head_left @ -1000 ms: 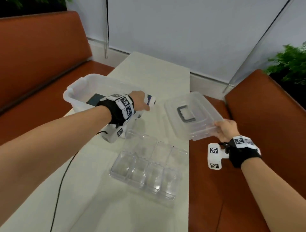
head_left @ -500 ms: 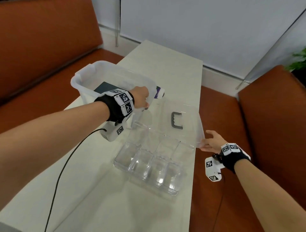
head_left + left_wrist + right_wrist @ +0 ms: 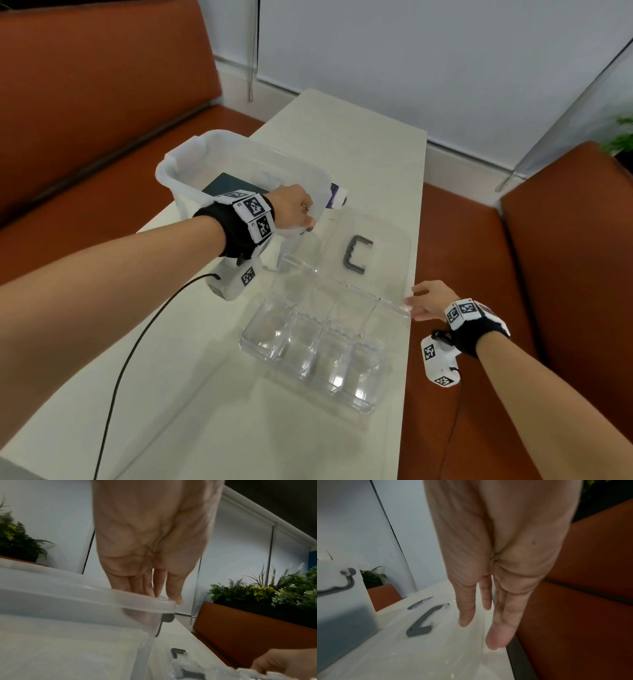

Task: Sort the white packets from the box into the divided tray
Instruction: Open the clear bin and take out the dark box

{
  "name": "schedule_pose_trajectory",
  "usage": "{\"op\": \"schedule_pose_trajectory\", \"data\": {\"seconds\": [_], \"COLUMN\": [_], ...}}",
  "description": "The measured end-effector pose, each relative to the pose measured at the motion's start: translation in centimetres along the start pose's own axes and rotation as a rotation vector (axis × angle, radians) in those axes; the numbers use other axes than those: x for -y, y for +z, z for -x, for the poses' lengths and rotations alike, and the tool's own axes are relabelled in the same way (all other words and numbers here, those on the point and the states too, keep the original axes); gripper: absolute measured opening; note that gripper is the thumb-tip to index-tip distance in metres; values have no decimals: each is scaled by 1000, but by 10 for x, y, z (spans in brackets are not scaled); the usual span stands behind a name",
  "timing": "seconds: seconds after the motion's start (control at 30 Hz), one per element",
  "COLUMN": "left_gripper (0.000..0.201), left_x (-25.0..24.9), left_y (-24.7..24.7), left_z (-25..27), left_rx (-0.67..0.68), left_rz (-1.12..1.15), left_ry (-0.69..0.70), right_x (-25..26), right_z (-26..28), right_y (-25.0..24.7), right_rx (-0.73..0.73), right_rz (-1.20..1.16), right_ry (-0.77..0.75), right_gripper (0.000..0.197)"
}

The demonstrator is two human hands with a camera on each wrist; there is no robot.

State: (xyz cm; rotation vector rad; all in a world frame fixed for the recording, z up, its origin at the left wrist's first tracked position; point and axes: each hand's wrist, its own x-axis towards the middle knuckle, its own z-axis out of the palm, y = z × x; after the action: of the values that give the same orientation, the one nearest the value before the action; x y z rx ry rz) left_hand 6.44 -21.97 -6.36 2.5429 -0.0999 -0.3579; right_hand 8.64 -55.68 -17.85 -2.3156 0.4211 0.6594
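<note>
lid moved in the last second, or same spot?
Yes. The lid has come down from beyond the table's right edge onto it, between box and divided tray.

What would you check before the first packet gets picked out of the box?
1. Lid off the box: ok, it lies on the table.
2. Divided tray free to fill: not ok, the lid overlaps its far edge.
3. Left hand steadying the box rim: ok.
4. Right hand free: ok, fingers straight at the lid's edge.
5. White packets in the box: cannot tell.
</note>
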Motion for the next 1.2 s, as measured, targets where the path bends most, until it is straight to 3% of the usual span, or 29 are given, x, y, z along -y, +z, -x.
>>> {"op": "schedule_pose_trajectory", "data": {"seconds": [0.07, 0.17, 0.33, 0.53, 0.63, 0.77, 0.93, 1.03, 1.2], "left_gripper": [28, 36, 34, 34, 49, 58, 52, 62, 66], "left_x": [6, 15, 27, 88, 129, 167, 197, 208, 208], "left_y": [0, 2, -7, -82, -112, -126, -117, -113, -107], "left_z": [0, 0, 7, 19, 17, 15, 7, 4, 0], "left_rx": [7, -12, -57, -246, -275, -156, -126, -87, -38], "left_rz": [29, 44, 25, -95, -166, -159, 29, 60, 192], "left_ry": [4, 15, 105, 112, -39, -200, -174, -116, -117], "right_x": [15, 50, 124, 220, 261, 295, 308, 303, 298], "right_z": [7, 25, 74, 117, 118, 101, 68, 50, 32], "right_y": [-14, -37, -51, -2, 37, 87, 120, 118, 116], "right_rx": [-39, -110, -178, -124, -18, 126, 81, 95, 134], "right_rz": [51, 139, 108, -6, -101, -39, 115, 262, 370], "right_ry": [-50, -199, -491, -603, -529, -284, -70, 45, 155], "right_gripper": [39, 24, 13, 16, 19, 16, 32, 42, 36]}}
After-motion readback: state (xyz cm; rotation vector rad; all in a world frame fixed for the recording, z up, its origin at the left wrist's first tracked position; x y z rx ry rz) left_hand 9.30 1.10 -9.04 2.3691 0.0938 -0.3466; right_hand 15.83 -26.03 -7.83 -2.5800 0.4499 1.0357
